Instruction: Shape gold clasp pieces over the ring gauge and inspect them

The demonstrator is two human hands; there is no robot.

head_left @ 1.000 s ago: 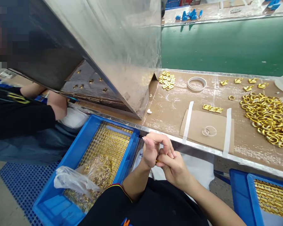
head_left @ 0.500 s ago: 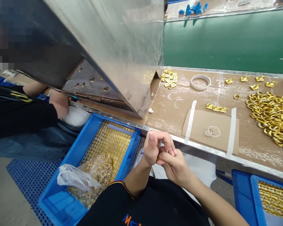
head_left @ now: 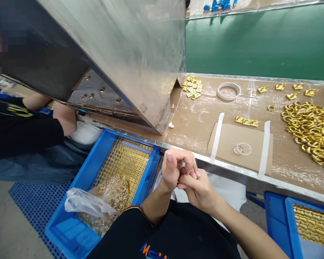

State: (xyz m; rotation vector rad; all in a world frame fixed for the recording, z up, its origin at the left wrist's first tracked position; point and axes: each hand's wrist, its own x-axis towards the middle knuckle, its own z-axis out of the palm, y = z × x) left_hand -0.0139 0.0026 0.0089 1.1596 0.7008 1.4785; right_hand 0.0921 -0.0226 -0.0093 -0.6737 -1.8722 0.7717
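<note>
My left hand and my right hand meet in front of my chest, just off the table's front edge. The right fingers are pinched on a small gold piece, of which only a sliver shows between the hands. My left fingers are curled over against the right fingertips, with the left thumb pointing up; whether they also grip something is hidden. Beyond the hands, a cardboard sheet held by two white tape strips lies on the table, with clear rings on it.
Gold rings are heaped at right; gold buckles lie farther back near a tape roll. A metal hood stands at left. Blue bins flank me below the table. Another person's arm reaches under the hood.
The view has shifted slightly. My hands keep nearly the same pose, pressed together.
</note>
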